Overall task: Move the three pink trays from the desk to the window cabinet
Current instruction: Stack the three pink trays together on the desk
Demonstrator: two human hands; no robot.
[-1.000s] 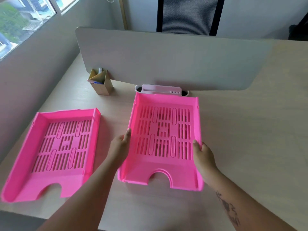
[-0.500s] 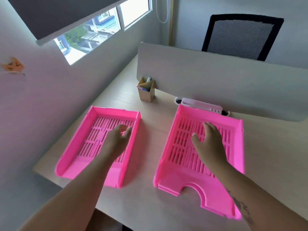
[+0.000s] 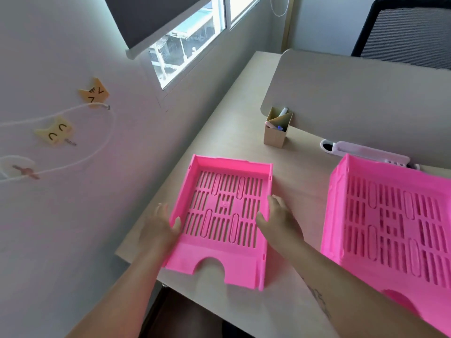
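Both hands (image 3: 159, 228) (image 3: 278, 219) – loose grip – left tray (image 3: 222, 215)

Bright window (image 3: 192, 42) daylight — soft (edge-warped)

Bare forearms, no sleeves; dark tattoo on right forearm (image 3: 319, 301).

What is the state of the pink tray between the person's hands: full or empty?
Empty. The left pink tray shows its whole slotted floor bare, with nothing lying inside its walls.
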